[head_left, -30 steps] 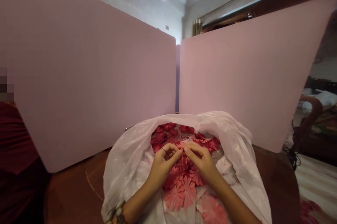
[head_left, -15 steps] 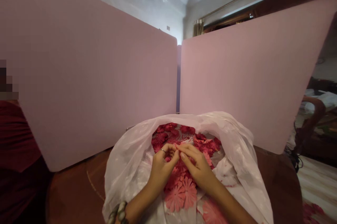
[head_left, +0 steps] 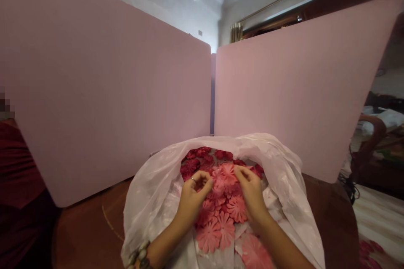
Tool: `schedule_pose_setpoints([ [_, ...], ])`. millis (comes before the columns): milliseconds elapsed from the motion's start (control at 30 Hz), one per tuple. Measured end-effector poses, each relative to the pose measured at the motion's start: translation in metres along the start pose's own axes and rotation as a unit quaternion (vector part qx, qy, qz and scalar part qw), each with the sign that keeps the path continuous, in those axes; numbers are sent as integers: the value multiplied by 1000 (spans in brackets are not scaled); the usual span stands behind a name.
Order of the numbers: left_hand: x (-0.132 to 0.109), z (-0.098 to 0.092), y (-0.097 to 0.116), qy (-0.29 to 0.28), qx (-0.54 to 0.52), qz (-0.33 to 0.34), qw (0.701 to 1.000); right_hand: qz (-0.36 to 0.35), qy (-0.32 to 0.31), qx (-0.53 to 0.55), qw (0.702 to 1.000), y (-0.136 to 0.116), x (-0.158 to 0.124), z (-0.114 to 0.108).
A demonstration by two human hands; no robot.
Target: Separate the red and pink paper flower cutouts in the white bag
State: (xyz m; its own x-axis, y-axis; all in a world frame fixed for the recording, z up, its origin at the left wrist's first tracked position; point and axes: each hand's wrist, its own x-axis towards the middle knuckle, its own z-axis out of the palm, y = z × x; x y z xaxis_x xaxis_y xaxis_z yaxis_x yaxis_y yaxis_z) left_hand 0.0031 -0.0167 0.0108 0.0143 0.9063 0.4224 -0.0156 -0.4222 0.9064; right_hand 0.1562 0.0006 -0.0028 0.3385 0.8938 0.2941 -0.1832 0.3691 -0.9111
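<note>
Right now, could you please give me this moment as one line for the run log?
left hand: fingertips together | right hand: on pink paper flowers | white plastic bag: open around them

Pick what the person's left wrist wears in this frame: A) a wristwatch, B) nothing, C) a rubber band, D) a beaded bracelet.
D: a beaded bracelet circles the wrist of the left hand, at the bottom edge of the head view.
</note>
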Motion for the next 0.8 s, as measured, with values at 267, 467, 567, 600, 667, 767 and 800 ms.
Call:
schedule_pose_setpoints([
  [267, 2, -8, -5, 11, -36, 73, 997, 16, 59, 19, 998, -11, 7, -11],
  [467, -3, -2, 1, -49, -25, 41, 998, -70, 1, -80, 994, -14, -7, 2],
  [567, -2, 2, -1, -70, -37, 13, 997, -94, -57, -84, 990, -14, -14, 7],
  [600, -2, 2, -3, -71, -42, 8, 997, -98, -75, -79, 989, -14, -16, 9],
  [667, 0, 2, -7, -63, -46, -1, 997, -106, -106, -66, 986, -15, -20, 11],
  [767, 2, 1, -13, -49, -42, -5, 998, -101, -147, -44, 983, -18, -24, 14],
  [800, 2, 1, -14, -47, -41, -6, 998, -94, -158, -37, 982, -19, -25, 14],
])
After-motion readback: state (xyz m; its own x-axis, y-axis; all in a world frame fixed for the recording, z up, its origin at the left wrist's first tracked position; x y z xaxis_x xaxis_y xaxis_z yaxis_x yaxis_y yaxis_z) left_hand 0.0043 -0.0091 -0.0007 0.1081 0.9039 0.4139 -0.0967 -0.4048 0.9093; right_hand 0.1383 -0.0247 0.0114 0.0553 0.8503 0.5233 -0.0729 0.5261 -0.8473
